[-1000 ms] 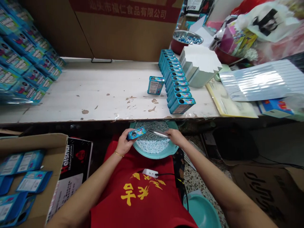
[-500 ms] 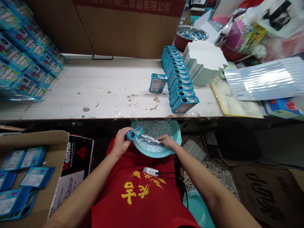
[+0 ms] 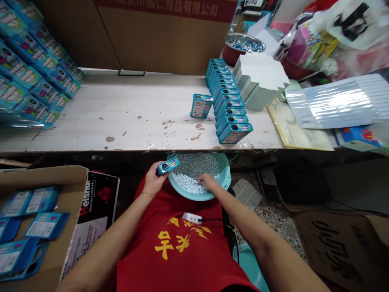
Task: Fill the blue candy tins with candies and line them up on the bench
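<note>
Left hand with fingers closed on a small blue metal tin; right hand with fingers among pale blue candies in a round teal plastic basin, any grip unclear.

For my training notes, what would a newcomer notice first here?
A teal basin of pale blue pellets catches the eye front and center, the right hand dipping in, the left hand holding a blue tin. On the white bench beyond, a tidy row of matching tins stands out.

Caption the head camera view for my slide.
Left hand holds a blue tin; right hand touches pale blue candies in a teal basin.
</note>
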`<state>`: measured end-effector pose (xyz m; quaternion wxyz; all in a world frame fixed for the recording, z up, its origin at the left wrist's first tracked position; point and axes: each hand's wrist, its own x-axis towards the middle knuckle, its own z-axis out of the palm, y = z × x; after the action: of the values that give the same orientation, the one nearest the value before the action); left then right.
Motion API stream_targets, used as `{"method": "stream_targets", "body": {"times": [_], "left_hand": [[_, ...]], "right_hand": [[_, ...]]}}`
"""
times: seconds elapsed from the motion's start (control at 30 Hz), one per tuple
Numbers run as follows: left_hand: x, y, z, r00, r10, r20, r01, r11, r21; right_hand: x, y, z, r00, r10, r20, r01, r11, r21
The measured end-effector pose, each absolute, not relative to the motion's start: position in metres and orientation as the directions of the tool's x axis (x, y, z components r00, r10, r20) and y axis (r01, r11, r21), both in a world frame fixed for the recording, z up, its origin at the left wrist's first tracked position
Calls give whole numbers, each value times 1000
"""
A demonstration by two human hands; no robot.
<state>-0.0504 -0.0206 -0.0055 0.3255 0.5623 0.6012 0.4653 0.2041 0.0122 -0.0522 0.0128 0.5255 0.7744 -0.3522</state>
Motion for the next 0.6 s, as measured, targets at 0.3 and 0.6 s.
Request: {"method": "stream_targets", "body": {"times": [0.3,0.6], "left_hand": [[-46,-16,-7,-112,979,171,425,-108,899],[-20,-13,-5,13,984,176,625,-146,767]], "right_hand": [[241,20,27,-462,814,-353,704,95,-703],[193,26,127,-530,782,-328,845,455,-281]]}}
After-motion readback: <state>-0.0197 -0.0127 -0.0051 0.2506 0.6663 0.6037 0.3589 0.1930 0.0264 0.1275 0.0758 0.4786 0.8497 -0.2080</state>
